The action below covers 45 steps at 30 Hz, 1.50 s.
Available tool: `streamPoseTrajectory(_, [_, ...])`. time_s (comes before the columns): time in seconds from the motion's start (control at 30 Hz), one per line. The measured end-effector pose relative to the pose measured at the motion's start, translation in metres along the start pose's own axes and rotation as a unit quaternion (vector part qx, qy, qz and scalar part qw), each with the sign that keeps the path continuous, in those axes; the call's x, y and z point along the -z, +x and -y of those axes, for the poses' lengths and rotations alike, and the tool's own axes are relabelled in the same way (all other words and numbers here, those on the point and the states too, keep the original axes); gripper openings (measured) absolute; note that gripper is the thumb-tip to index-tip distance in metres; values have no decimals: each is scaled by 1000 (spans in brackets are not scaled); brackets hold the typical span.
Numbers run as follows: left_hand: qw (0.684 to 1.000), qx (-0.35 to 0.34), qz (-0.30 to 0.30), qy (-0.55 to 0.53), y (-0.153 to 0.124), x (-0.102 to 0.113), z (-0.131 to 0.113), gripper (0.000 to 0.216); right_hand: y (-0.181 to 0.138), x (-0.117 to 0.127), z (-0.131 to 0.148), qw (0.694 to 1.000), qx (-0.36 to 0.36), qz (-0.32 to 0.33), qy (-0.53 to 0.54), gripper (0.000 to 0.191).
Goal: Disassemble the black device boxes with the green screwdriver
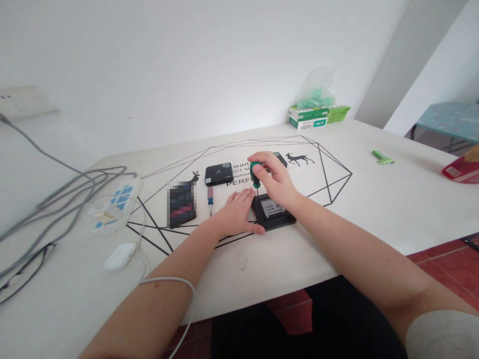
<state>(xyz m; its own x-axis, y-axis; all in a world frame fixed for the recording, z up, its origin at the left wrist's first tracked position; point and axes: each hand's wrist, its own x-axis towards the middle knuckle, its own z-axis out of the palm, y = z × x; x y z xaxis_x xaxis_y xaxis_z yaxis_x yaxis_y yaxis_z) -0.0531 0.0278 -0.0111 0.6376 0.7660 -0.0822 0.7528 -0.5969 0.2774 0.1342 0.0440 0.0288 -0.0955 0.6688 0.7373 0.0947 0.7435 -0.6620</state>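
White cable (168,280) loops across the left forearm (175,264), nearest of all, and beyond it a bare strip of table (277,264) keeps the black enclosure (280,224) in from the near edge. Now the left hand (237,217): flat, fingers stretched, gripping nothing, thumb against the enclosure's side, presumably to stop it turning. Inside that frame lies a labelled drive (272,207). And the right hand (277,180)! Fingers closed round a green-handled screwdriver (256,182), near upright, tip down at the far left corner, likely so the push goes straight; whether it's seated is too small to tell. Off left, a second screwdriver (210,199) and a phone (181,203) lie aside, a power strip (119,204) narrowing that flank. Beyond, a flat black box (219,174). Rightward, generous bare room, right back to green-and-white boxes (307,118) by the wall (187,75).
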Motion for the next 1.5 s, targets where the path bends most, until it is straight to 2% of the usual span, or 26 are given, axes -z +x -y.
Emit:
streamPoseTrajectory(0.17, [1000,-13,-11,0,1,-1,2,128,1,-1,-2,998,24,-12,-57,29])
streamPoseTrajectory(0.27, [1000,-13,-13,3,0,-3,4,126,-1,0,-3,1000,6,-3,-25,32])
streamPoseTrajectory(0.4, [1000,-8,-12,6,0,-5,5,127,-2,2,-1,999,-19,19,28,26])
streamPoseTrajectory(0.67, [1000,-15,-15,-3,1,-2,4,128,2,-1,1,997,46,-19,-51,25])
streamPoseTrajectory(0.87, [1000,-6,-4,3,1,-4,5,128,-2,2,0,1000,3,14,12,29])
streamPoseTrajectory(0.97, [1000,-5,-3,5,1,-3,4,129,-2,2,0,1000,-5,28,11,27])
streamPoseTrajectory(1.07, [1000,-5,-1,3,1,-1,2,130,0,1,-1,999,36,11,-35,22])
streamPoseTrajectory(1.2, [1000,0,2,3,1,1,0,131,1,-1,-2,995,71,-2,-63,29])
streamPoseTrajectory(1.5, [1000,-6,-4,6,1,-4,5,131,0,-1,-3,998,38,-30,-45,34])
